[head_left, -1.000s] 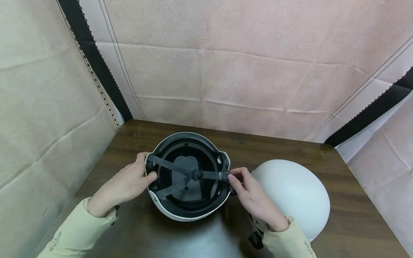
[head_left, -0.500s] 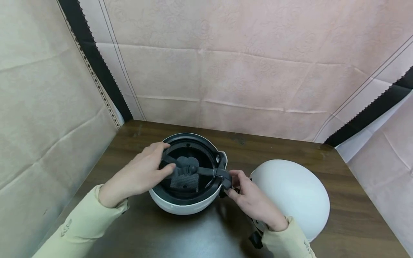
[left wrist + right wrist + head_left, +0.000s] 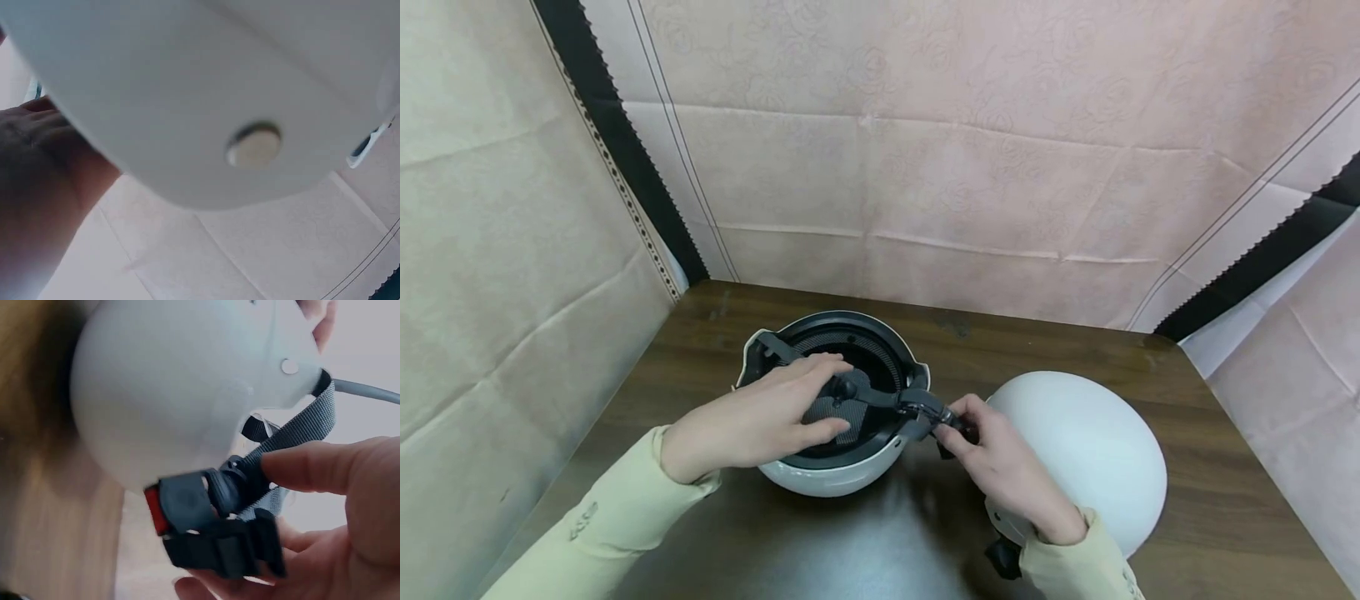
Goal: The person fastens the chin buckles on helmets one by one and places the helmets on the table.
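An upturned white helmet with a black padded inside rests on the table, its opening facing up. My left hand reaches over the opening from the left with fingers extended, covering part of the dark straps inside. At the right rim, my right hand pinches the grey chin strap beside its black buckle, which has a red part at one end. In the right wrist view, buckle and strap hang outside the white shell. The left wrist view is mostly filled by the shell with a round rivet.
A second white helmet sits dome up on the right, close to my right forearm, with a black buckle by its lower left edge. The brown wooden table meets pale cloth walls behind and at the sides.
My left hand has left the helmet's left rim and moved right, over the opening. My right hand has drawn the buckle slightly outward past the right rim. The helmet has shifted a little.
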Available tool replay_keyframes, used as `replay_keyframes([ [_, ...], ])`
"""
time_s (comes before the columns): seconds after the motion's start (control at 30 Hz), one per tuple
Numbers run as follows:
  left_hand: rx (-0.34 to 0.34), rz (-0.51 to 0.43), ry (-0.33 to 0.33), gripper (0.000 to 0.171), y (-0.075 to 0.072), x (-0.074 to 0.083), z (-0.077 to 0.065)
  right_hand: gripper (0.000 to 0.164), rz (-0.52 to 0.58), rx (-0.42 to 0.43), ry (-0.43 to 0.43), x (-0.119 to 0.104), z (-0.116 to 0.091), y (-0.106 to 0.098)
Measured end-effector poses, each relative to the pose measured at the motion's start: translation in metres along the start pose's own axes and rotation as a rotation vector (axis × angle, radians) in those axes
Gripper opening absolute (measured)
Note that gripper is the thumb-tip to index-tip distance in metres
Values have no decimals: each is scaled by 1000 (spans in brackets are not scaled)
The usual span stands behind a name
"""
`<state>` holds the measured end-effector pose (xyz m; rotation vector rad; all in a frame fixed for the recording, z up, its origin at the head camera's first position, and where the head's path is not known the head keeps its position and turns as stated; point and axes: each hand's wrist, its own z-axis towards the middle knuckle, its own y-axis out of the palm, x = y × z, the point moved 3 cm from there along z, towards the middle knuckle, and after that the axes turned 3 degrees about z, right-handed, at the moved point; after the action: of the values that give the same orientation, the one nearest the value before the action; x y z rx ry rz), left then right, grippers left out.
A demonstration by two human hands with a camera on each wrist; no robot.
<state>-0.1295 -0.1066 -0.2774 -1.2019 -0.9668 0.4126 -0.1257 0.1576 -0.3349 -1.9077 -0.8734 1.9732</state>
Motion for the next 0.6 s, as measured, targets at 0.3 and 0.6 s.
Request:
replay_keyframes([
  [0.3, 48, -72, 15, 75, 0, 16, 13, 22, 50, 147, -73, -17, -5, -26],
  [0.6, 110, -23, 137, 80, 1, 38, 17, 24, 109, 245, -200, -32, -6, -36],
])
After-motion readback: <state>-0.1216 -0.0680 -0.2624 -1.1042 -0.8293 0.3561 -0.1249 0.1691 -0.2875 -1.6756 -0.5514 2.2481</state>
